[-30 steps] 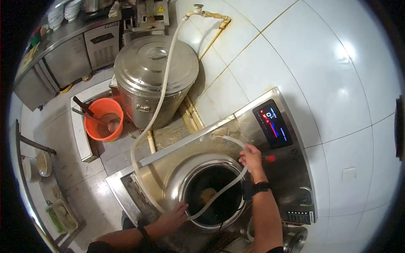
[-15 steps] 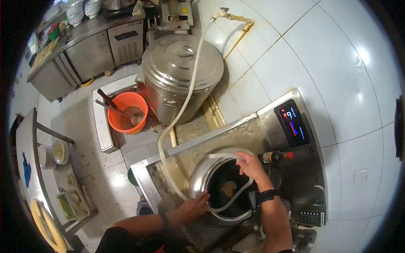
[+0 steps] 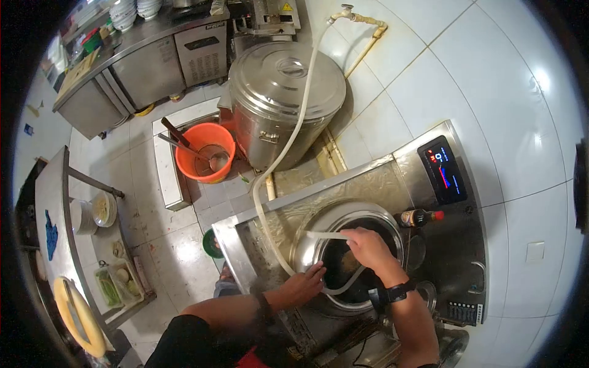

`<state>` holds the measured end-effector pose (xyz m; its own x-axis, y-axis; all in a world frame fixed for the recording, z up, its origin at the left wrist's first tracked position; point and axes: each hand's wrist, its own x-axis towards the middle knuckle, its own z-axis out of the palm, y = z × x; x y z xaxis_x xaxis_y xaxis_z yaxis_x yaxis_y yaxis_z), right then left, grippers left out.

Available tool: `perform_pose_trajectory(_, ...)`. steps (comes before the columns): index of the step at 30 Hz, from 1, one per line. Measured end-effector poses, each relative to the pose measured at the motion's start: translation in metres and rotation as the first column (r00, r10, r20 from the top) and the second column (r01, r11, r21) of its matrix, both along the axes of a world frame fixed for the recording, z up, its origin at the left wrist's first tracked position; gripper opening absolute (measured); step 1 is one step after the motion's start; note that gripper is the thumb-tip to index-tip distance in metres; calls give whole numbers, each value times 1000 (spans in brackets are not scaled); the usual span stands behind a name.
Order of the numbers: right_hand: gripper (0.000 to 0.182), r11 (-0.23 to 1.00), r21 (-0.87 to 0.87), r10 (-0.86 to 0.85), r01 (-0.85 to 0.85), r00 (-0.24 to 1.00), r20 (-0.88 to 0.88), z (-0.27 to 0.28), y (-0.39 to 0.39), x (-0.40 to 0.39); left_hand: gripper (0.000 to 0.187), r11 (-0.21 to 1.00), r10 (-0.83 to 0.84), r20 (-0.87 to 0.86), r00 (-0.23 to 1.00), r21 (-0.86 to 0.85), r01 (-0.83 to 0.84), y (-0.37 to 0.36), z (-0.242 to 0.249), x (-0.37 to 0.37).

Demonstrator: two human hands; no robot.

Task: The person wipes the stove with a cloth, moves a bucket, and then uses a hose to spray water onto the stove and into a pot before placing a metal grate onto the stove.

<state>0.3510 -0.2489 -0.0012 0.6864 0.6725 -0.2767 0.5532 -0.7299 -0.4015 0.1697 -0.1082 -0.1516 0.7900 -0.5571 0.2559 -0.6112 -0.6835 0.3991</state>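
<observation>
A pale hose (image 3: 302,110) runs from a wall tap (image 3: 347,10) down to a round metal pot (image 3: 396,227) set in the steel stove, where it curves over the dark opening. My right hand (image 3: 368,248) is closed on the hose near its end, above the pot. At the pot's left rim my left hand (image 3: 305,285) rests against the hose, its fingers pointing to the opening. Something brownish (image 3: 350,262) shows inside the dark pot, partly hidden by my right hand.
A red-capped bottle (image 3: 417,218) stands right of the pot, below a lit control panel (image 3: 442,170). Beyond the stove are a large lidded steel drum (image 3: 285,83) and an orange bucket (image 3: 202,138) with ladles. A shelf table (image 3: 52,202) is at the left.
The view has shifted, so the surroundings appear further right. My right hand has come lower relative to the pot, with the hose still in it. My left hand stays at the left rim.
</observation>
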Motion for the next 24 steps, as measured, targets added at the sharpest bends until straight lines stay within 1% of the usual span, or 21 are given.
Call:
perform_pose_trajectory(1,28,999,25,32,-32,999,-4,0,-1,-1,23,1000,20,-7,1000,5,-20,-2,-1,0)
perform_pose_trajectory(4,28,995,-48,81,-83,996,-44,18,8,-3,22,1000,17,-12,1000,-12,-17,-5,-8,0)
perform_pose_trajectory(7,28,992,-103,72,-69,997,20,9,6,7,20,999,26,2,1000,-37,-26,-8,-18,0)
perform_pose_trajectory(10,28,999,-41,-1,12,961,276,7,3,21,19,999,18,-35,999,-36,-19,-7,-11,2)
perform_pose_trajectory(11,28,995,68,-82,67,961,264,-4,-8,33,19,1000,9,14,1000,-18,-9,-9,-16,3)
perform_pose_trajectory(13,28,984,30,-176,177,924,338,-16,-28,50,19,1000,-16,119,993,17,14,-12,-31,4)
perform_pose_trajectory(16,30,947,2,-291,320,859,422,-29,-72,73,21,1000,-15,81,997,27,13,-9,-18,5)
perform_pose_trajectory(17,30,929,-14,-324,369,835,445,-34,-92,78,21,994,-28,166,986,107,10,-9,-19,7)
perform_pose_trajectory(18,31,908,-29,-358,419,808,468,-32,-105,78,22,998,-14,111,994,62,7,-7,-12,9)
perform_pose_trajectory(19,27,893,-8,-389,451,779,492,-28,-119,75,22,1000,-5,53,999,18,4,-5,-4,8)
perform_pose_trajectory(20,27,858,-26,-443,513,765,467,-23,-130,72,23,1000,-1,-7,1000,-25,1,-3,3,8)
perform_pose_trajectory(22,27,768,-67,-560,637,719,412,-15,-156,58,24,1000,3,-94,996,-9,-4,-2,7,6)
perform_pose_trajectory(23,27,729,-72,-611,681,694,381,-22,-180,54,24,1000,2,-137,991,2,-1,-2,9,4)
perform_pose_trajectory(24,27,705,-63,-641,706,672,370,-20,-194,45,25,998,-25,-106,994,54,31,-1,12,5)
